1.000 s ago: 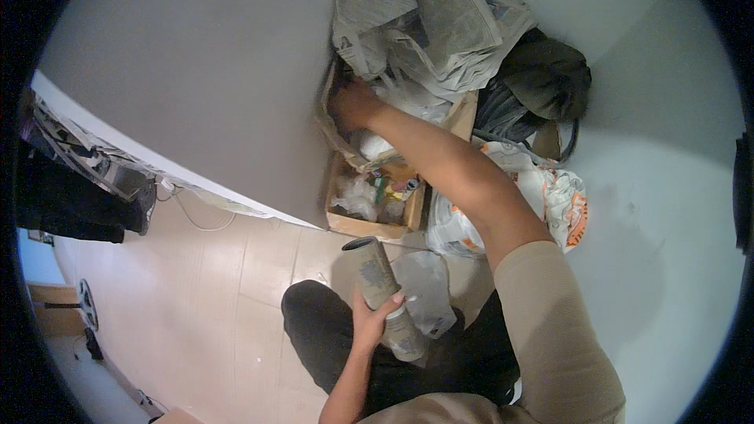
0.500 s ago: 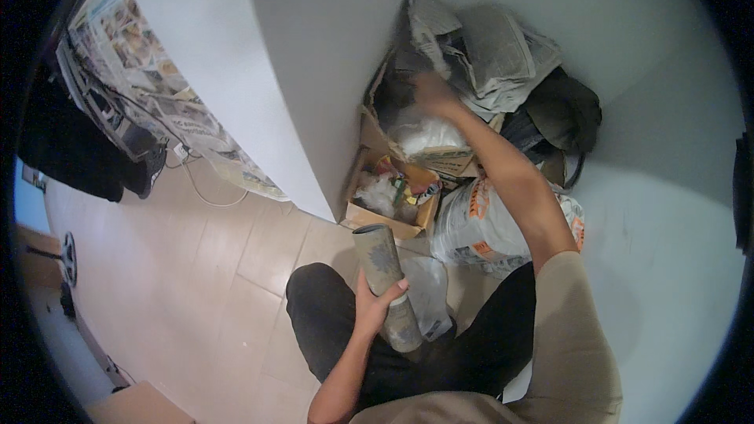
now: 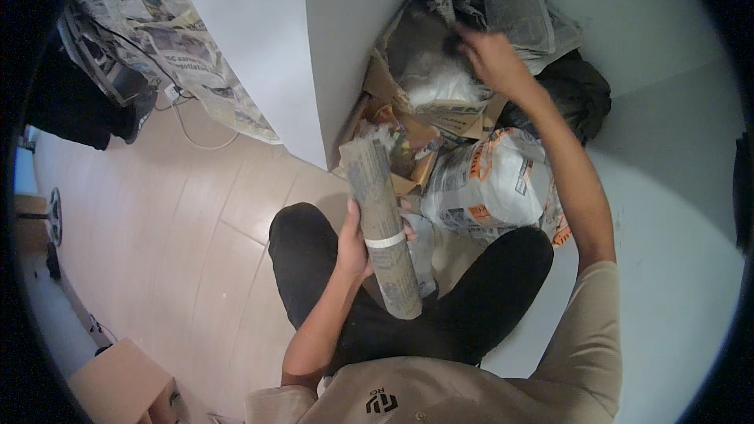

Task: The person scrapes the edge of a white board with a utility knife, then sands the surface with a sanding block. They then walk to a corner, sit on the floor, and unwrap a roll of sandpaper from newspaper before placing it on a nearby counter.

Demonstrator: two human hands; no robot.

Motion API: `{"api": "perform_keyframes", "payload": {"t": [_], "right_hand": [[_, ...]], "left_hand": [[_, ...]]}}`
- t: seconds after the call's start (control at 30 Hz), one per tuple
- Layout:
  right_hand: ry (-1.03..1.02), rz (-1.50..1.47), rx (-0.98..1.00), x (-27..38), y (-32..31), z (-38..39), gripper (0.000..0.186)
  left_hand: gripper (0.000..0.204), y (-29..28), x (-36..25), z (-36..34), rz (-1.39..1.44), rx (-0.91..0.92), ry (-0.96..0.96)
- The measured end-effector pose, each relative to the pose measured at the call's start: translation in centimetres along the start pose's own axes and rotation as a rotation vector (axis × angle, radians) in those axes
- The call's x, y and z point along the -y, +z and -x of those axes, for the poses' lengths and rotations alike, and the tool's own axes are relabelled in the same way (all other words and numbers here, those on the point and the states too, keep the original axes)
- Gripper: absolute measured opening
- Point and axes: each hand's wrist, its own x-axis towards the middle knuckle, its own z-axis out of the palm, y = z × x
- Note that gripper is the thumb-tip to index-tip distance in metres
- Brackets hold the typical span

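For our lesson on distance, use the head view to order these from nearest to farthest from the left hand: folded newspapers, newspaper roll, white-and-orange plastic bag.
1. Newspaper roll: held in the left hand.
2. White-and-orange plastic bag: to the hand's right.
3. Folded newspapers: top right.

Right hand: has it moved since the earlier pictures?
Yes, to the right: judged against the white pillar, the right hand has gone from close beside it to clearly farther off.
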Motion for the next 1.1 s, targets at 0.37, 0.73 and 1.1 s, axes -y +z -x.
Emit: {"api": "perform_keyframes", "payload": {"t": [0.37, 0.73, 1.1], "right_hand": [[0.276, -0.915, 0.077, 15.8, -4.6, 14.8, 0.031], [0.314, -0.934, -0.227, 18.7, -1.1, 19.1, 0.035], [0.419, -0.763, -0.320, 20.4, -2.7, 20.6, 0.018]], "left_hand": [[0.065, 8.0, -4.3, -2.7, -0.113, 0.116, 0.136], [0.066, 9.9, -1.8, -5.1, -0.121, 0.106, -0.005], [0.072, 12.3, -0.9, -4.9, -0.574, 0.061, 0.204]]}}
